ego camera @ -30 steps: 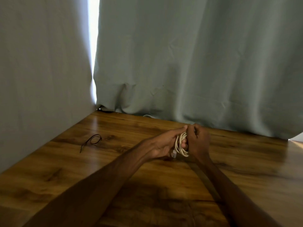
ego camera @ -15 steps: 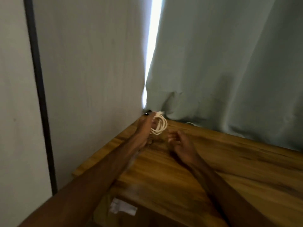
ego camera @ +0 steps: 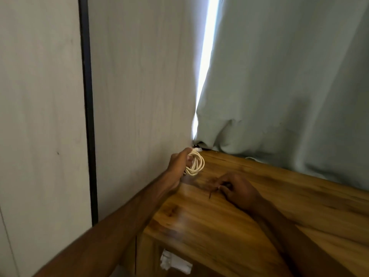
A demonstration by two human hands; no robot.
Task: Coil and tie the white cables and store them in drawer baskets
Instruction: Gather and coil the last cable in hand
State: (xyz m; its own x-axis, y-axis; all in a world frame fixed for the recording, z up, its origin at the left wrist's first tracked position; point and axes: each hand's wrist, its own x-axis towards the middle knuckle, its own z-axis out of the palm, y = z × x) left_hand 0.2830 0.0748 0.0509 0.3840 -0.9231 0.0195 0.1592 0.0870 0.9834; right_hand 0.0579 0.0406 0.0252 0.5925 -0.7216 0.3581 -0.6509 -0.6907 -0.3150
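The left hand (ego camera: 178, 163) grips a coiled white cable (ego camera: 196, 163), fingers curled round one side of the loops. The coil hangs just above the far left corner of the table (ego camera: 279, 212), close to the wall (ego camera: 139, 96). A white plug (ego camera: 198, 149) sticks out at the top of the coil, beside the thumb.

The right hand (ego camera: 238, 189) rests on the table, near the coil and to its right, apart from it. Its fingers are bent and the fingertips pinch a thin dark strand (ego camera: 212, 192) that lies against the wood; blur hides how much of it there is.

A grey-green curtain (ego camera: 289, 86) hangs along the far edge of the table, with a bright slit of light where it meets the wall. A black strip (ego camera: 87, 116) runs upright down the wall on the left. Below the near edge of the table a white object (ego camera: 174, 263) shows, too blurred to name.
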